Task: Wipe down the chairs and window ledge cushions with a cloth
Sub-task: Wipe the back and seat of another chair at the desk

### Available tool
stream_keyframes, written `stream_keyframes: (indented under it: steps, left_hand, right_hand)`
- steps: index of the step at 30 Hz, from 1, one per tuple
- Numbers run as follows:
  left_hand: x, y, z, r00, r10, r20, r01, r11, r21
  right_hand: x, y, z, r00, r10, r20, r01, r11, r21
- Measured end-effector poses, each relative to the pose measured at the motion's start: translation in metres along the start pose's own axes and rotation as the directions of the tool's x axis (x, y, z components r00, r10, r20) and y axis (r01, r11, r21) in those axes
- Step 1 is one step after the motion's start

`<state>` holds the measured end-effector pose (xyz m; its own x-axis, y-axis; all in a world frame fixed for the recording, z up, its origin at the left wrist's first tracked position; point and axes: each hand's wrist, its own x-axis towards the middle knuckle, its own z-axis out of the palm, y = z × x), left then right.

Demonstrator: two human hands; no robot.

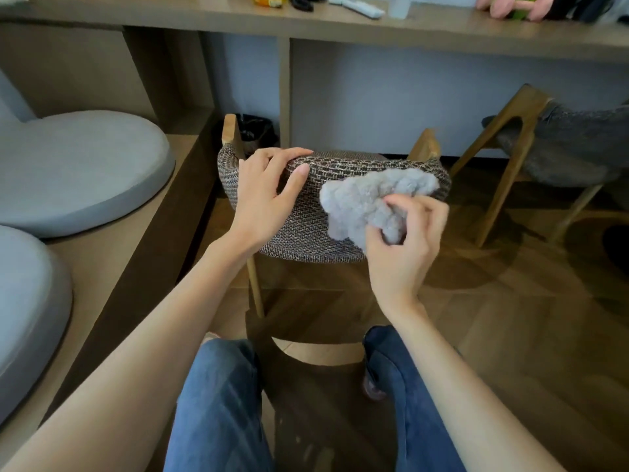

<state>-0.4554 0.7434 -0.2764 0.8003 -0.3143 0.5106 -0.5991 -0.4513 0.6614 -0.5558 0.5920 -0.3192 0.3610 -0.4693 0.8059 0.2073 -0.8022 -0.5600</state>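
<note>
A chair with a brown woven backrest [306, 226] and wooden legs stands in front of me, its back towards me. My left hand [269, 195] grips the top left edge of the backrest, fingers curled over the rim. My right hand [405, 240] holds a fluffy grey cloth [367, 202] bunched against the right side of the backrest. Two round grey cushions [78, 172] lie on the wooden ledge at the left, one behind the other.
A second chair [531, 148] with wooden legs and a grey seat stands at the right. A long wooden counter [442, 32] with small items runs across the top. A black bin [255, 131] sits behind the chair. My legs in blue jeans are below.
</note>
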Motion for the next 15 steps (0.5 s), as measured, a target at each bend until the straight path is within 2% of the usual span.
stream_keyframes:
  steps: [2, 5, 9, 12, 15]
  left_hand:
    - [0.002, 0.004, 0.003, 1.000, -0.018, -0.016, 0.018, 1.000, -0.002]
    - [0.003, 0.007, 0.009, 0.999, -0.034, -0.017, 0.035, 0.996, 0.078]
    - [0.001, 0.009, 0.014, 0.997, -0.040, -0.067, 0.045, 0.996, 0.072]
    - [-0.002, 0.012, 0.016, 0.995, -0.042, -0.095, 0.051, 0.995, 0.087]
    - [-0.006, 0.018, 0.021, 0.991, -0.018, -0.134, 0.039, 0.986, 0.162]
  right_hand:
    - [0.011, -0.005, 0.011, 0.999, 0.041, -0.011, -0.042, 0.995, -0.088]
    - [0.004, -0.001, 0.027, 0.998, -0.015, 0.053, 0.024, 0.985, -0.171]
    - [-0.005, 0.024, 0.038, 0.994, -0.088, 0.059, 0.098, 0.977, -0.188]
    - [-0.029, 0.045, 0.035, 0.971, -0.075, 0.226, 0.128, 0.965, -0.230]
    - [-0.048, 0.058, 0.026, 0.913, 0.093, 0.397, -0.015, 0.981, -0.196]
